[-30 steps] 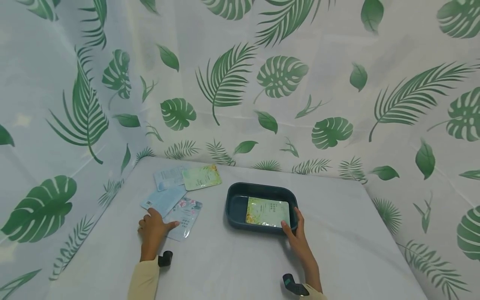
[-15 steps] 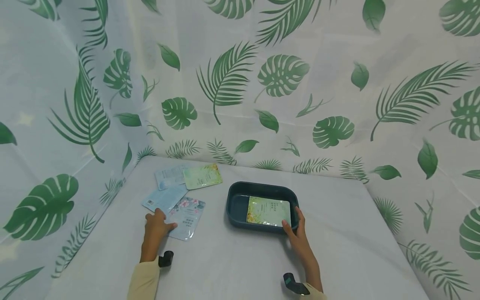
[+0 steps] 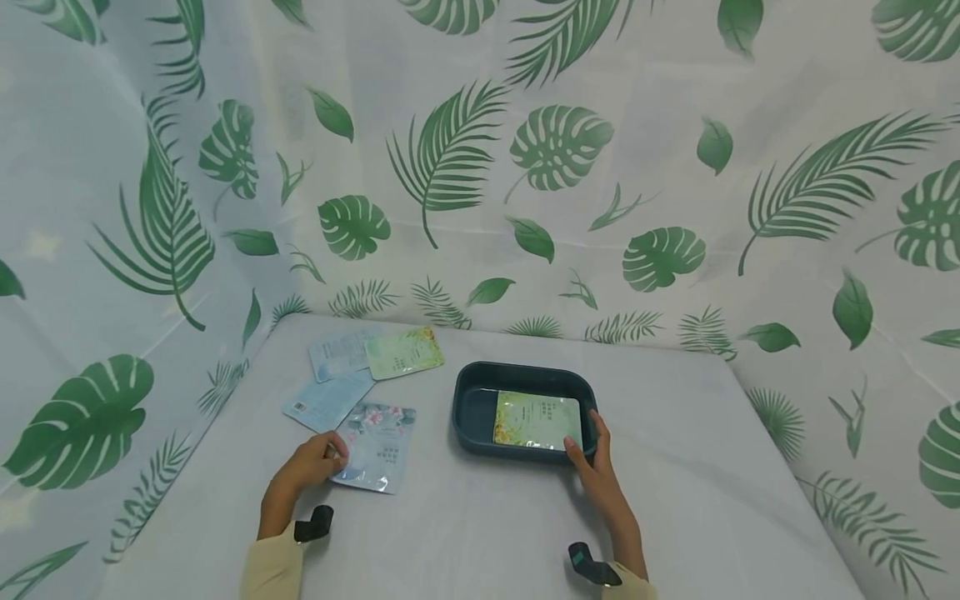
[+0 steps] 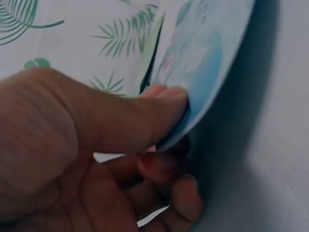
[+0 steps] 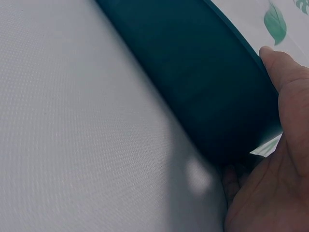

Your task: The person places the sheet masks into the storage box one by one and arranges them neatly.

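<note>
My left hand [image 3: 303, 467] pinches the left edge of a pale blue sheet mask packet [image 3: 382, 446] printed with pink flowers. In the left wrist view the thumb [image 4: 164, 108] presses on the face of the packet [image 4: 207, 58], whose edge stands tilted up, with fingers behind it. My right hand [image 3: 603, 483] grips the near right corner of a dark teal tray [image 3: 474, 412], thumb at the rim and fingers round the right end. Inside the tray, toward the right, lies a green sheet mask packet [image 3: 536, 417]. The right wrist view shows the tray's outer wall [image 5: 193, 63] close up.
Behind the left hand, a light blue packet [image 3: 326, 400], another pale blue packet [image 3: 337, 357] and a green packet [image 3: 405, 352] lie overlapping on the white-covered table [image 3: 465, 533]. Leaf-print curtains [image 3: 450, 275] rise at the back and sides.
My left hand has slid toward me and its fingers have closed on the floral packet's edge. That packet has shifted slightly right and nearer. The right hand and tray stay put.
</note>
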The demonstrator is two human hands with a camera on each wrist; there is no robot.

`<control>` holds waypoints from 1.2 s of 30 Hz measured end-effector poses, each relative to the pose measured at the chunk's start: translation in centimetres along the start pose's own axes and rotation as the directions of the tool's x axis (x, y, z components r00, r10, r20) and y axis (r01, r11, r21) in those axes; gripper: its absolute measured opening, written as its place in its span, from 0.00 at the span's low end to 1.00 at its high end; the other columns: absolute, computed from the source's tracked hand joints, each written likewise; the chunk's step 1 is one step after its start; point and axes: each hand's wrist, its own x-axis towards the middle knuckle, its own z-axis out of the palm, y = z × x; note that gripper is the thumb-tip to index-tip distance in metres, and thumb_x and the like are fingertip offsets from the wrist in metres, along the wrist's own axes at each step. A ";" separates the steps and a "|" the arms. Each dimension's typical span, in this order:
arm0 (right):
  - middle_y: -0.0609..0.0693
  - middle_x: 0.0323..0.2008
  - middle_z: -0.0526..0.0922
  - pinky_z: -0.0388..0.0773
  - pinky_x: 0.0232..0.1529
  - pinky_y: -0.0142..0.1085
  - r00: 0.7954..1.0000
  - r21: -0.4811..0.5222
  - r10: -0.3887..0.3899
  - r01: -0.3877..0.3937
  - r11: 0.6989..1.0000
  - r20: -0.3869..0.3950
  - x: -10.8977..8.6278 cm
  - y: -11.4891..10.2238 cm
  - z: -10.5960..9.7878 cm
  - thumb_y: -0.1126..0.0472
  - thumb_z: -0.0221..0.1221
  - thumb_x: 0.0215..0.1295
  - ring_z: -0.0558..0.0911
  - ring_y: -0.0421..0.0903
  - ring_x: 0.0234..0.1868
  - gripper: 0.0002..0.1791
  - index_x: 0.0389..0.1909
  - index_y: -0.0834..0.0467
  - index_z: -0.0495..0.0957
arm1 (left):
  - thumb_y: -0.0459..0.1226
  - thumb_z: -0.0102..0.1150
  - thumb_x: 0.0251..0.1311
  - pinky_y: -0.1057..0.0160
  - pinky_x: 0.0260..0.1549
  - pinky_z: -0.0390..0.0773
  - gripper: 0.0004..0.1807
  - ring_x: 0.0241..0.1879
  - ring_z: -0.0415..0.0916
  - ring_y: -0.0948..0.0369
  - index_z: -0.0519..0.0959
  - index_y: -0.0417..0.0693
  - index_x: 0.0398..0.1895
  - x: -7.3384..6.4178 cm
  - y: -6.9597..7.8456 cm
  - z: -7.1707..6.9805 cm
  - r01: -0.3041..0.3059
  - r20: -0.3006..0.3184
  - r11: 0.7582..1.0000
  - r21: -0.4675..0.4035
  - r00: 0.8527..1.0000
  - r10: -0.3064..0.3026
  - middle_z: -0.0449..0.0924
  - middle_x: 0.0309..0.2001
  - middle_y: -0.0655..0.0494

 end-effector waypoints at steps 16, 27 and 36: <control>0.58 0.79 0.31 0.37 0.71 0.64 1.000 0.005 0.010 -0.010 1.000 0.003 0.1 0.2 -0.1 0.43 0.50 0.73 0.34 0.61 0.78 0.44 0.77 0.40 0.32 | 0.32 0.46 0.72 0.61 0.36 0.83 0.13 0.40 0.81 0.55 0.78 0.36 0.52 -0.2 -0.1 -1.2 -0.101 -0.122 0.970 -0.220 0.990 0.076 0.73 0.59 0.35; 0.58 0.78 0.31 0.36 0.72 0.64 1.000 0.015 -0.004 0.004 1.000 0.003 0.1 0.2 -0.1 0.46 0.49 0.74 0.33 0.61 0.78 0.43 0.77 0.41 0.32 | 0.32 0.64 0.59 0.72 0.27 0.80 0.26 0.29 0.79 0.66 0.71 0.36 0.61 1.9 0.2 1.3 0.033 -0.420 0.925 -0.379 0.884 -0.204 0.71 0.60 0.29; 0.58 0.78 0.31 0.36 0.71 0.65 1.000 0.005 -0.014 0.014 1.000 0.004 -0.1 0.0 -0.2 0.44 0.49 0.73 0.33 0.61 0.78 0.43 0.77 0.42 0.32 | 0.31 0.47 0.69 0.66 0.27 0.70 0.16 0.34 0.70 0.56 0.78 0.38 0.55 2.7 1.2 2.5 0.010 -0.506 0.884 -0.467 0.817 -0.277 0.75 0.43 0.42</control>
